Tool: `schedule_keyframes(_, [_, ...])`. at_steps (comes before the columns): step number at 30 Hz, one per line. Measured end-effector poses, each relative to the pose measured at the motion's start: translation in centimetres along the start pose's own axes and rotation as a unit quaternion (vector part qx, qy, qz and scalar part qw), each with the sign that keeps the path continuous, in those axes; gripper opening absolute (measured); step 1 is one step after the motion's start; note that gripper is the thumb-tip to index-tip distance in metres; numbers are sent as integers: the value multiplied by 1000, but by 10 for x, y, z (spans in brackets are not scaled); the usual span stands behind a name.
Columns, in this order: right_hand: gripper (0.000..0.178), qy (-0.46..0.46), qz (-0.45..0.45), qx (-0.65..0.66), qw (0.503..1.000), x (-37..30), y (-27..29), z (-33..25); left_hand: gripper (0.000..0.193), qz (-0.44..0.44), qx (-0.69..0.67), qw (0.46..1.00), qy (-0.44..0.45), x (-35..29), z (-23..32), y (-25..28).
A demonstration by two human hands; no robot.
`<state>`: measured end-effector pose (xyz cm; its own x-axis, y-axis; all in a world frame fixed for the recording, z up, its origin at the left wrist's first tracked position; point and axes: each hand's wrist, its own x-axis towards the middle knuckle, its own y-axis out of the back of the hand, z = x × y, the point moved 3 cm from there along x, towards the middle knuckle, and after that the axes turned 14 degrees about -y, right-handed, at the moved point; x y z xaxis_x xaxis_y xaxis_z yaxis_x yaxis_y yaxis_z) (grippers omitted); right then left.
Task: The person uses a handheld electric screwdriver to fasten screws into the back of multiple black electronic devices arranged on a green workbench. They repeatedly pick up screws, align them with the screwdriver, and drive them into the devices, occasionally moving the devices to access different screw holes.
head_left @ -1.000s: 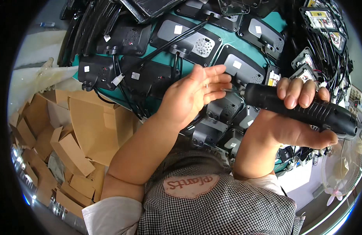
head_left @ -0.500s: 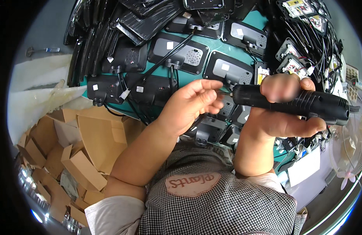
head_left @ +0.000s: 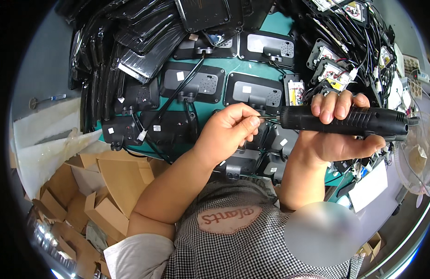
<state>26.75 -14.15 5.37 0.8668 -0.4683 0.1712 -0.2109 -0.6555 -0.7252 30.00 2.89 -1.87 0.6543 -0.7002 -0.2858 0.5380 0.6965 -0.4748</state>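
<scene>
My right hand [head_left: 333,135] grips a black electric screwdriver [head_left: 363,123], held level over a green mat with its bit pointing left. My left hand [head_left: 229,132] has its fingertips pinched together at the thin bit of the driver [head_left: 269,120], right at the tool's nose. Whether a small screw is between the fingers I cannot tell. Under both hands lie several black rectangular device housings [head_left: 249,90] with white stickers and short stalks.
A heap of black flat units in plastic sleeves [head_left: 131,51] fills the upper left. Circuit boards with tangled wires [head_left: 340,69] lie at the upper right. Brown cardboard pieces [head_left: 85,195] pile at the lower left. A white fan [head_left: 417,162] stands at the right edge.
My left hand has gone from spread fingers over the housings to a pinch at the driver's bit. The screwdriver has levelled out, and the view has tilted further over the mat.
</scene>
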Motion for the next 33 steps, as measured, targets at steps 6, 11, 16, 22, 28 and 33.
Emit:
schedule_keyframes(6, [75,-52,-3,54,997,19,27,-15,11,-60,148,976,-151,20,15,-19])
schedule_keyframes(11, [72,-69,-24,41,996,33,51,-36,34,-110,357,894,-248,57,33,-27])
schedule_keyframes(16, [64,-54,-22,5,998,38,70,-64,62,-72,672,664,-321,134,25,-14])
schedule_keyframes(22, [63,-50,9,8,999,39,91,-66,83,-185,791,511,-282,195,-5,-10])
schedule_keyframes(28, [66,-47,15,-3,999,42,100,-66,90,-246,769,504,-306,197,-3,-3])
schedule_keyframes(33, [74,-6,-3,-43,999,45,107,-65,87,-267,747,531,-297,172,-5,-1])
